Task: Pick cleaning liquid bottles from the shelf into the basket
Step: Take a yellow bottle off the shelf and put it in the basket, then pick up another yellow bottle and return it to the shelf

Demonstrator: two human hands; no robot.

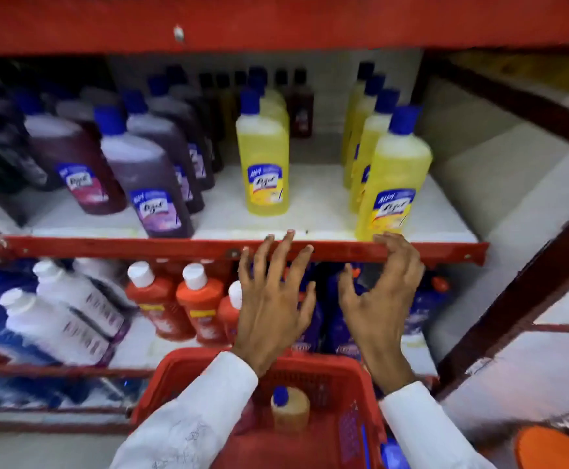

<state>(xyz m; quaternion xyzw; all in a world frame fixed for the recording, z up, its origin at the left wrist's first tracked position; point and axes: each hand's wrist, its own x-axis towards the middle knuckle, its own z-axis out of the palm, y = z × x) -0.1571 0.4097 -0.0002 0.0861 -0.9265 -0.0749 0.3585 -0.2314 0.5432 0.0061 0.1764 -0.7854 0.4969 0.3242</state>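
Yellow cleaning liquid bottles with blue caps stand on the white shelf (313, 204): one at the middle (262, 157) and a row at the right, the nearest (393, 174) by the shelf's red front edge. Purple bottles (147, 177) stand to the left. My left hand (273, 306) is raised with fingers spread, its fingertips at the red edge below the middle yellow bottle. My right hand (381, 299) has curled fingers just under the nearest right bottle and holds nothing. The red basket (340, 370) sits below my arms with an amber blue-capped bottle (290, 411) inside.
The lower shelf holds orange bottles with white caps (198, 299), white bottles (70, 306) and dark blue bottles behind my hands. A red upper shelf beam (276, 22) runs overhead. A dark red diagonal brace (527, 296) stands at the right. An orange object (547, 451) is at the bottom right.
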